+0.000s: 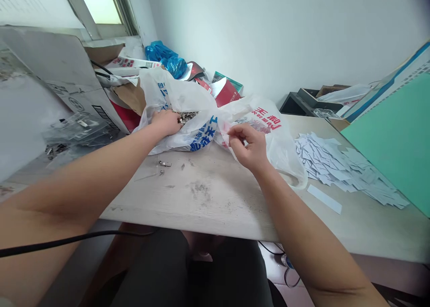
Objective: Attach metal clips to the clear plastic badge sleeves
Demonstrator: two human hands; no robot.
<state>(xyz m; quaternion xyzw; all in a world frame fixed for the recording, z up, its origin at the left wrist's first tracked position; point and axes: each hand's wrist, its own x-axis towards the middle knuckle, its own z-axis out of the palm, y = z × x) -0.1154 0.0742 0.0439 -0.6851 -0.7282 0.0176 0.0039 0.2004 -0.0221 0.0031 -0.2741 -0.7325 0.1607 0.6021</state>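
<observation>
My left hand (167, 122) reaches into the mouth of a white plastic bag with blue print (201, 136). Its fingertips touch a heap of small metal clips (187, 117) and are partly hidden there. My right hand (248, 146) is at a second white plastic bag, with red print (282, 148). Thumb and forefinger are pinched together in front of that bag; whatever lies between them is too small to make out. One loose metal clip (165, 163) lies on the table before the blue-printed bag.
Clear plastic pouches (83, 127) are piled beside an open cardboard box (77, 78) at left. White paper slips (322, 159) spread over the table (215, 199) at right, with a single strip (324, 199) nearer me. A green board (399, 136) stands at the right edge.
</observation>
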